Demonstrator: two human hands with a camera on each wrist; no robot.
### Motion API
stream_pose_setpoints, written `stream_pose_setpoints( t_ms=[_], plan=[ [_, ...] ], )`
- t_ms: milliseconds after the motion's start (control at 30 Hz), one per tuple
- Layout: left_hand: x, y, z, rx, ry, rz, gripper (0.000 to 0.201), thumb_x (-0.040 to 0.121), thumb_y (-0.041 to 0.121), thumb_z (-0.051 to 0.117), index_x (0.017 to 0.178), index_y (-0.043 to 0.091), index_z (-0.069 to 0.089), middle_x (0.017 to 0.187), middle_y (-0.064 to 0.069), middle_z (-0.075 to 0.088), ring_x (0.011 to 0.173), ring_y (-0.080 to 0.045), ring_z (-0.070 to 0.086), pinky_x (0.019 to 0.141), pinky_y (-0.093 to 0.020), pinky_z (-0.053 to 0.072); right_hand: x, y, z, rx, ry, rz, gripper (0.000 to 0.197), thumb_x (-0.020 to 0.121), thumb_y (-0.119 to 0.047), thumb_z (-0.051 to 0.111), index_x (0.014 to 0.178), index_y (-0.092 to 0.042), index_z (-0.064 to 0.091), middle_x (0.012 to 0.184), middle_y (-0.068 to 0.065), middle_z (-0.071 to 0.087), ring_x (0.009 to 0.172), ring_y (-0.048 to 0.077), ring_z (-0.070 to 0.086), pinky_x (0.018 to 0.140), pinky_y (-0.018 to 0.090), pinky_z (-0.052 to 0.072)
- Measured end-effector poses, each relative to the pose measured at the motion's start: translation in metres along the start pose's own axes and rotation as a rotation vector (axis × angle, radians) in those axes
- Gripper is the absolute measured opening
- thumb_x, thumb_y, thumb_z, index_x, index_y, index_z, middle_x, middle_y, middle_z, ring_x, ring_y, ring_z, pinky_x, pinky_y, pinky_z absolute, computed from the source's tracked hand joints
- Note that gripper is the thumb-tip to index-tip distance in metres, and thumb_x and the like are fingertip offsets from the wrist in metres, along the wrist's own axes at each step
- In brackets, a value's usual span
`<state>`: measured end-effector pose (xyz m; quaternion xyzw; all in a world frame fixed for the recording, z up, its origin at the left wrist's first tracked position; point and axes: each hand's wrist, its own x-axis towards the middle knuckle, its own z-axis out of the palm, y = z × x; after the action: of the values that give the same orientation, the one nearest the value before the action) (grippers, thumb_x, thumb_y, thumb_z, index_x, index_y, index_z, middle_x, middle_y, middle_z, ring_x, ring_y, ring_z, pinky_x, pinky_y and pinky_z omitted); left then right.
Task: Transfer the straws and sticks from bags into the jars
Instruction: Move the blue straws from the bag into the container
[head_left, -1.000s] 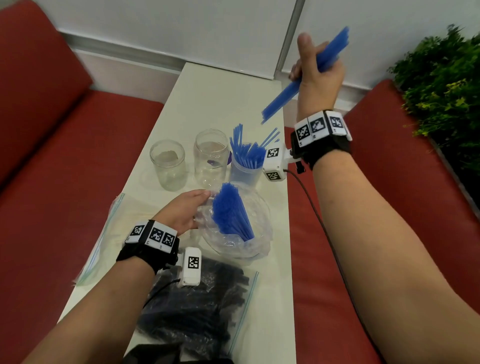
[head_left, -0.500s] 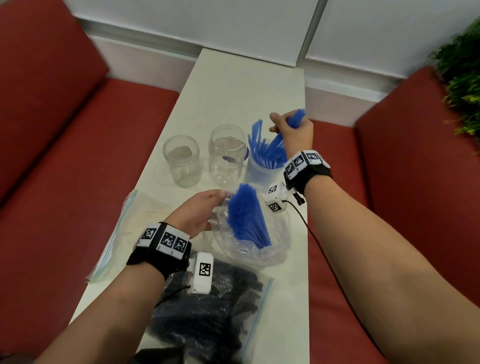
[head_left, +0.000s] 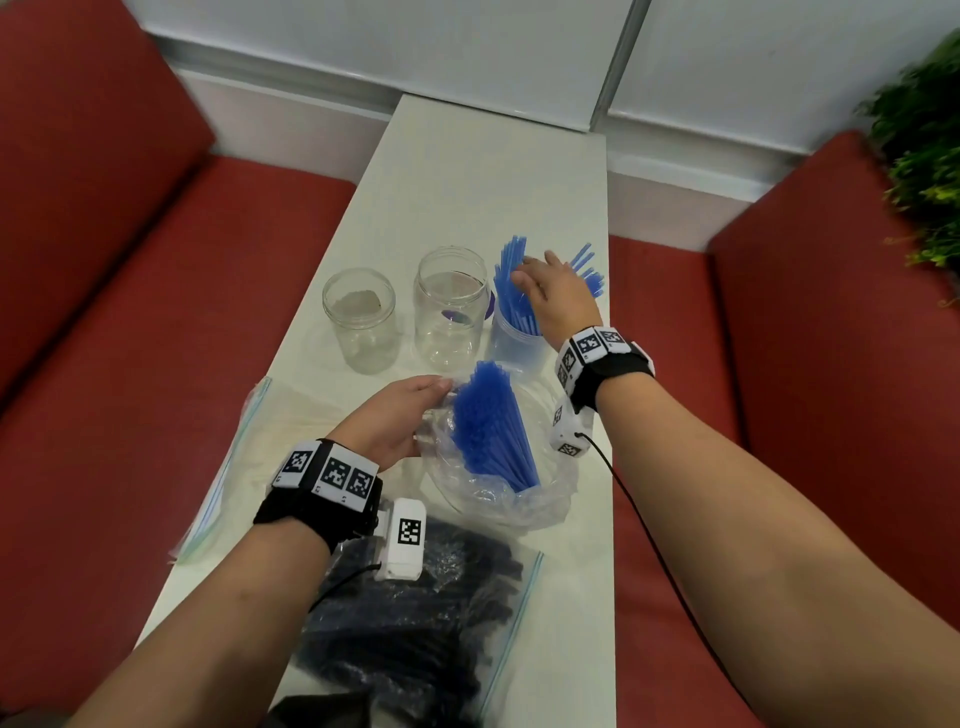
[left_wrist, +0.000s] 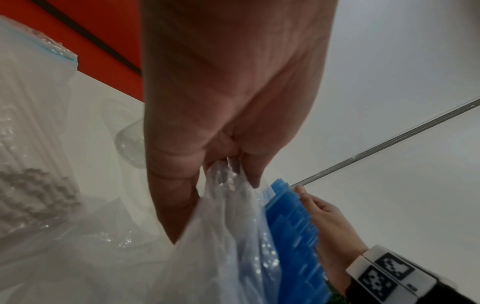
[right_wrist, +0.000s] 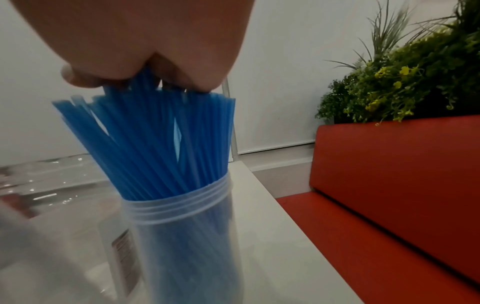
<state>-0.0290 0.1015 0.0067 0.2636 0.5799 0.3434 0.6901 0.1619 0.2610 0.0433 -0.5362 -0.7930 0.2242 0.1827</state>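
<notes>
A frosted plastic jar at the table's right edge holds a fan of blue straws. My right hand lies on their tops with fingers spread, and the straw ends poke up against its fingers. My left hand pinches the rim of a crumpled clear bag, which holds a thick bundle of blue straws. The pinch on the plastic shows up close in the left wrist view. Two glass jars stand open to the left of the frosted one.
A zip bag of black sticks lies under my left wrist at the near end. A zip bag of white straws lies at the left edge. The narrow white table has red sofas on both sides and a plant at right.
My right hand came down from high above the table, set its handful of blue straws into the frosted jar and let them go. The left hand stayed on the bag.
</notes>
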Motion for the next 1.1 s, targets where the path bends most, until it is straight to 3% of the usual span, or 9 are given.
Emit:
stream_pose_setpoints(
  t_ms=[167,333,433,533,633,700,833,1000,1100],
  plan=[
    [-0.005,0.001,0.002,0.020,0.008,0.005,0.027,0.107,0.030,0.049,0.113,0.020,0.073,0.122,-0.005,0.069,0.101,-0.031,0.065,0.087,-0.048,0.061,0.002,0.000,-0.007,-0.277,0.146,-0.050,0.055,0.108,-0.045,0.031,0.158,-0.021,0.029,0.167,0.004,0.018,0.156,0.028,0.001,0.123,0.045,-0.006],
    [-0.008,-0.001,0.005,0.027,0.015,0.000,0.027,0.106,0.031,0.051,0.117,0.019,0.072,0.124,-0.007,0.069,0.117,-0.041,0.062,0.090,-0.051,0.059,-0.011,0.004,-0.001,-0.491,-0.157,0.126,0.073,0.103,-0.062,0.018,0.161,-0.019,0.008,0.169,0.002,0.002,0.155,0.030,-0.012,0.122,0.056,-0.011],
    [-0.010,-0.003,0.005,0.026,0.014,0.004,0.027,0.106,0.030,0.050,0.115,0.019,0.072,0.123,-0.007,0.069,0.117,-0.041,0.062,0.090,-0.051,0.059,-0.024,-0.002,-0.007,-0.350,0.050,0.122,0.067,0.105,-0.057,0.024,0.162,-0.026,0.006,0.169,0.003,0.003,0.154,0.035,-0.010,0.120,0.054,-0.013],
    [-0.012,-0.005,0.004,0.031,0.015,0.008,0.026,0.106,0.032,0.050,0.113,0.021,0.073,0.123,-0.007,0.069,0.106,-0.034,0.065,0.085,-0.046,0.061,-0.043,-0.013,-0.015,-0.054,0.368,0.089,0.052,0.107,-0.036,0.039,0.157,-0.025,0.029,0.160,0.006,0.035,0.149,0.030,0.026,0.122,0.043,0.011],
    [-0.013,-0.007,0.004,0.032,0.019,0.009,0.025,0.105,0.033,0.051,0.113,0.022,0.073,0.122,-0.006,0.069,0.106,-0.033,0.066,0.082,-0.045,0.061,-0.073,-0.023,-0.012,0.384,0.420,0.077,0.041,0.100,-0.014,0.048,0.139,-0.024,0.053,0.123,-0.002,0.061,0.105,0.011,0.060,0.094,0.029,0.048],
    [-0.014,-0.008,0.004,0.018,0.018,0.007,0.025,0.105,0.032,0.052,0.114,0.021,0.073,0.122,-0.006,0.070,0.110,-0.035,0.066,0.088,-0.049,0.060,-0.097,-0.024,0.001,0.559,0.296,0.102,0.040,0.095,-0.007,0.047,0.126,-0.030,0.056,0.109,-0.004,0.062,0.092,0.012,0.063,0.083,0.028,0.054],
    [-0.016,-0.011,0.005,-0.008,0.019,0.004,0.025,0.105,0.031,0.052,0.115,0.020,0.072,0.119,-0.006,0.072,0.108,-0.034,0.069,0.089,-0.053,0.059,-0.142,-0.020,0.034,0.640,0.076,0.143,0.048,0.081,-0.006,0.048,0.111,-0.044,0.050,0.108,-0.006,0.059,0.097,0.011,0.061,0.084,0.022,0.050],
    [-0.020,-0.016,0.008,-0.002,0.008,0.012,0.026,0.105,0.031,0.051,0.114,0.019,0.072,0.112,-0.006,0.075,0.102,-0.033,0.071,0.086,-0.052,0.060,-0.181,-0.009,0.060,0.637,-0.141,0.182,0.060,0.077,-0.004,0.054,0.125,-0.040,0.047,0.119,-0.016,0.057,0.111,-0.001,0.058,0.086,0.015,0.051],
    [-0.023,-0.016,0.011,0.032,0.022,0.012,0.025,0.105,0.032,0.052,0.113,0.020,0.072,0.111,-0.004,0.075,0.098,-0.030,0.070,0.078,-0.047,0.062,-0.196,-0.005,0.067,0.616,-0.177,0.218,0.059,0.081,0.000,0.056,0.132,-0.030,0.051,0.122,-0.007,0.061,0.111,0.007,0.061,0.089,0.022,0.055]
  ],
)
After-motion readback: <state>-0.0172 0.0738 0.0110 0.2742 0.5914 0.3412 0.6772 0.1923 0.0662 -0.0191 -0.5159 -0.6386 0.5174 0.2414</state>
